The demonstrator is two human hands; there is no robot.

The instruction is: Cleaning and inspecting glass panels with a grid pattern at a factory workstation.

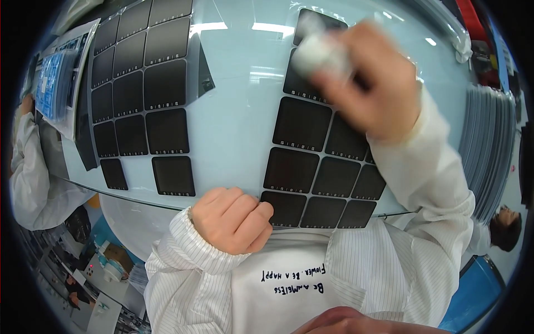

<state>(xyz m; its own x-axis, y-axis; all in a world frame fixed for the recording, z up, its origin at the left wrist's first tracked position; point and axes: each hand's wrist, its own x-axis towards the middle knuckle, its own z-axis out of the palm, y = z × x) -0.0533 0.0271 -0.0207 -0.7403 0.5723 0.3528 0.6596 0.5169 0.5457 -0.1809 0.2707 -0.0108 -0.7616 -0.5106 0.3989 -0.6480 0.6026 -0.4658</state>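
Observation:
My right hand (384,83) is closed round a bunched white cloth (322,55), both smeared by motion. It is over the upper part of a sheet of black square panels (303,123) with rounded corners and a row of small pale marks along each lower edge. The hand and sleeve hide part of this sheet. Curled into a fist, my left hand (233,220) rests at the table's near edge, against the sheet's lower left corner. Its fingertips are hidden, so whether it pinches the corner I cannot tell.
Another set of black panels (166,131) lies on the pale glossy table (233,122) to the left, beside blue plastic-wrapped packs (55,83). A tall stack of grey sheets (486,145) stands at right. Other people's sleeves (41,172) show at the left rim.

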